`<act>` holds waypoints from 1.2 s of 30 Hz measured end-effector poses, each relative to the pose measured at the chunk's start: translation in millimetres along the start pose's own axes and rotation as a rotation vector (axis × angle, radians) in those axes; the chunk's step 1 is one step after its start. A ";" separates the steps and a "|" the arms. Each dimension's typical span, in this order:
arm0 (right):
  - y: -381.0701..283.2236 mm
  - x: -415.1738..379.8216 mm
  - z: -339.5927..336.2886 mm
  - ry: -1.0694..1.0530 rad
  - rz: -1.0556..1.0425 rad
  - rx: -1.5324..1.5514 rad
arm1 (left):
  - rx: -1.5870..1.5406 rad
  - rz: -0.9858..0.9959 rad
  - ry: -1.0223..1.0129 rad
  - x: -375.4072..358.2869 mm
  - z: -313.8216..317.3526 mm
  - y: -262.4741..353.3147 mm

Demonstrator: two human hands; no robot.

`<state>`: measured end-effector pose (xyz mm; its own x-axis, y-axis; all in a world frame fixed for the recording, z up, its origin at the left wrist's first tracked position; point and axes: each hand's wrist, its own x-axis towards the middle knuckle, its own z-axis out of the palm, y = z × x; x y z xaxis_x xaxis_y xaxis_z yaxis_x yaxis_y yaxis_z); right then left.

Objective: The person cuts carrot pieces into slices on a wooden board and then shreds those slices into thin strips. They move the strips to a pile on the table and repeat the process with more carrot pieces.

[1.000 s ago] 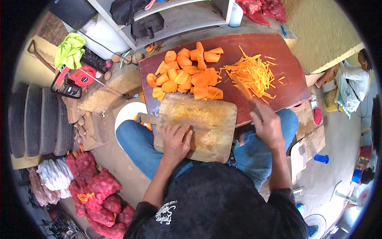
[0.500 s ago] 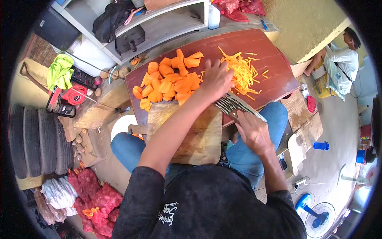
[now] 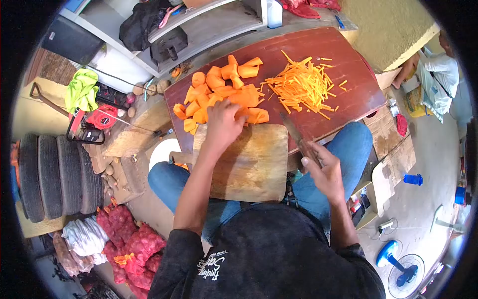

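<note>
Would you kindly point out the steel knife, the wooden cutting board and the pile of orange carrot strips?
steel knife [image 3: 294, 133], head view, mid blade.
wooden cutting board [image 3: 254, 167], head view, bare centre.
pile of orange carrot strips [image 3: 301, 87], head view, middle of pile.

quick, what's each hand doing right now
Left hand: closing on the orange chunks; whether it grips one cannot be told.
Right hand: closed on the knife.
</note>
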<state>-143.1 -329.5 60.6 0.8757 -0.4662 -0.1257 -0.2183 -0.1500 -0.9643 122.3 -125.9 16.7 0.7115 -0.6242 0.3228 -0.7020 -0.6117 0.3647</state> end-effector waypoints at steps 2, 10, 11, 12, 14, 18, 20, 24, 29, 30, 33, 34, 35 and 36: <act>12.0 1.1 7.3 -0.026 -0.026 -0.041 | 0.015 -0.030 -0.033 -9.0 -8.4 4.4; -2.5 -9.3 22.2 -0.134 -0.068 -0.076 | -0.086 0.004 0.056 -19.1 9.0 -17.1; -2.7 -10.4 24.5 -0.135 -0.056 -0.050 | -0.112 -0.006 0.051 -18.2 9.4 -17.0; -4.1 -11.1 26.0 -0.140 -0.046 -0.042 | -0.164 -0.036 0.061 -17.8 11.1 -17.1; -4.9 -12.9 27.3 -0.148 -0.025 -0.034 | -0.266 -0.095 0.082 -17.6 14.9 -16.0; 5.2 -9.1 31.7 -0.134 -0.073 -0.061 | -0.429 -0.186 0.087 -16.4 19.7 -14.6; 10.9 -8.9 31.0 -0.118 -0.104 -0.073 | -0.632 -0.309 0.079 -17.1 31.2 -18.5; 8.4 -10.0 28.9 -0.107 -0.072 -0.036 | -0.700 -0.356 0.125 -17.1 29.7 -16.2; 13.0 -9.5 28.9 -0.086 0.012 0.068 | -0.138 -0.075 0.173 -9.7 18.2 12.8; 13.5 -11.2 27.5 -0.079 0.030 0.089 | -0.100 -0.085 0.107 -8.0 18.2 18.7; 19.2 -16.5 20.8 -0.048 0.043 0.152 | -0.022 0.027 -0.036 3.9 21.9 28.2; 21.0 -18.5 19.0 -0.037 0.039 0.173 | -0.038 0.078 -0.066 8.1 25.4 29.9; 21.5 -19.5 17.4 -0.027 0.040 0.178 | -0.053 0.128 -0.094 14.1 28.4 30.7; 21.5 -20.1 16.3 -0.018 0.039 0.185 | -0.066 0.177 -0.121 20.3 32.0 30.8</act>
<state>-158.3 -309.1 38.6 0.8758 -0.4530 -0.1667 -0.1713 0.0312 -0.9847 114.1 -173.0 6.6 0.5661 -0.7748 0.2815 -0.8091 -0.4568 0.3698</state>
